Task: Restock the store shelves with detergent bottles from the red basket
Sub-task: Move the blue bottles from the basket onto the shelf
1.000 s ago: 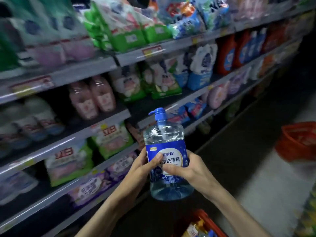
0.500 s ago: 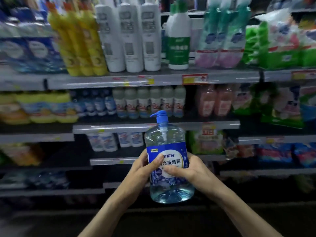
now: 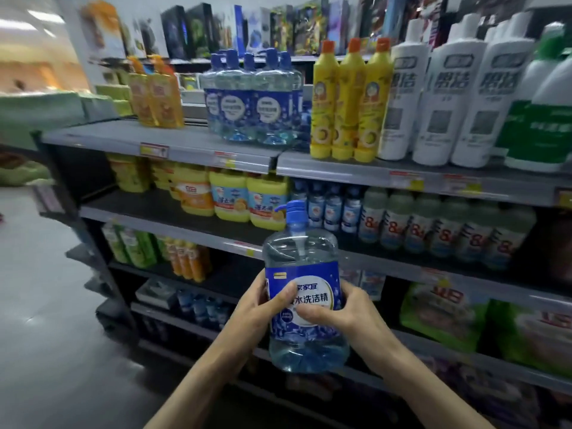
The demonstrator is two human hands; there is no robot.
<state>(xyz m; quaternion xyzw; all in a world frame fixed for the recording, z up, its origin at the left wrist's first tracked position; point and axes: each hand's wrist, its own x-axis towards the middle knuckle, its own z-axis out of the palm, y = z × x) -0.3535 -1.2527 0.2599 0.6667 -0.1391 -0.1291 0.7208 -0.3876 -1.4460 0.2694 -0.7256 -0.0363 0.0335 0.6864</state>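
Both hands are gripping a clear detergent bottle (image 3: pixel 305 267) with a blue pump, holding it upright in the air in front of the middle shelves. The left hand (image 3: pixel 258 308) is curling round its left side and the right hand (image 3: pixel 348 315) is clasping its right side. On the grey top shelf (image 3: pixel 173 140), matching blue bottles (image 3: pixel 253 100) are standing between orange bottles (image 3: pixel 158 94) and yellow bottles (image 3: pixel 346 103). A pale shiny floor (image 3: pixel 40 305) is stretching away on the left.
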